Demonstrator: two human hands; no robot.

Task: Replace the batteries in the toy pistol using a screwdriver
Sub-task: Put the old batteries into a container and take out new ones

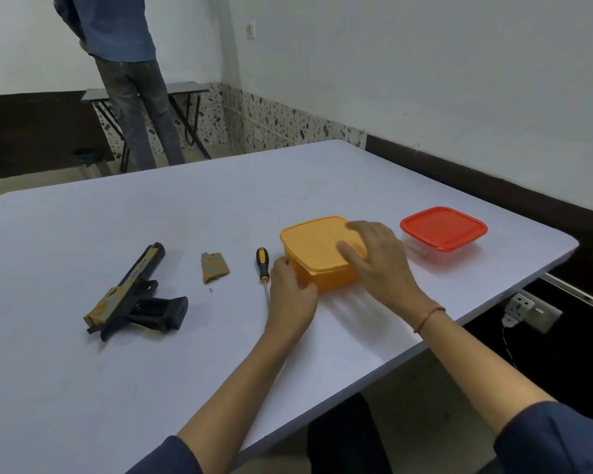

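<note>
The black and tan toy pistol [136, 294] lies on its side at the left of the table, its grip open. Its removed tan cover [214, 267] lies to the right of it, with a tiny screw [211, 289] just below. A yellow-and-black screwdriver [263, 271] lies further right, tip toward me. My left hand [290, 289] grips the near left corner of the orange lidded box [317, 253]. My right hand [377, 256] rests on the box's lid, fingers spread over it. No batteries are visible.
A clear box with a red lid [443, 230] stands to the right of the orange box, near the table's right edge [528, 278]. A person stands by a small folding table at the back left. A wall socket [528, 309] sits below the table's right edge.
</note>
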